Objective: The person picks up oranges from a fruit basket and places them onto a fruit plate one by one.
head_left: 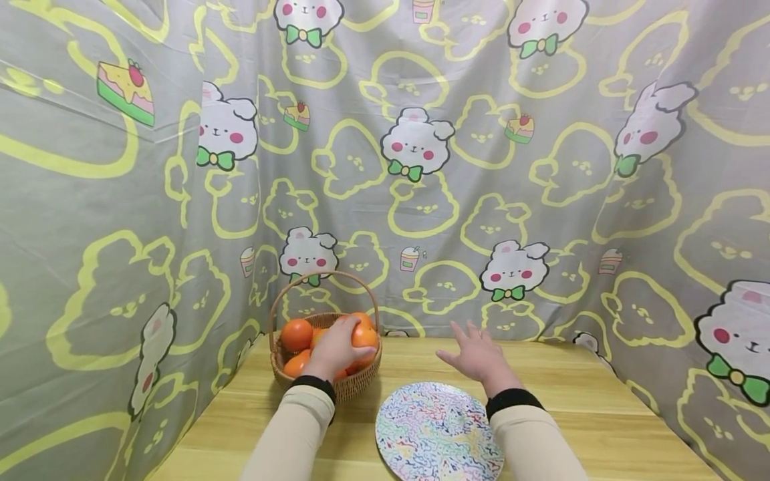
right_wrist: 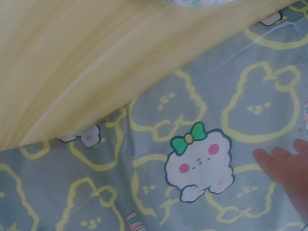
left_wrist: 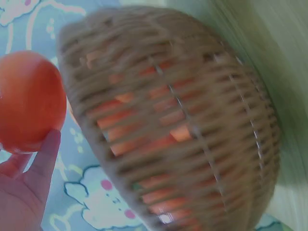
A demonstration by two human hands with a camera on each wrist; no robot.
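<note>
My left hand (head_left: 335, 349) grips a round orange (left_wrist: 30, 101) at the right side of a brown wicker basket (head_left: 355, 387). In the left wrist view the thumb and fingers hold the orange from below, outside the basket's rim. More oranges (head_left: 297, 335) lie in the basket, partly hidden behind the hand and the weave. My right hand (head_left: 478, 361) hovers over the table past the plate, fingers spread, holding nothing; its fingertips (right_wrist: 262, 156) show at the right edge of the right wrist view. A round plate (head_left: 439, 434) with multicoloured squiggles lies near the right forearm.
The basket's tall arched handle (head_left: 325, 274) stands up over the fruit. A light wooden table (head_left: 601, 427) bears everything. Grey curtains (head_left: 481, 200) printed with cartoon bears and rabbits enclose the back and both sides.
</note>
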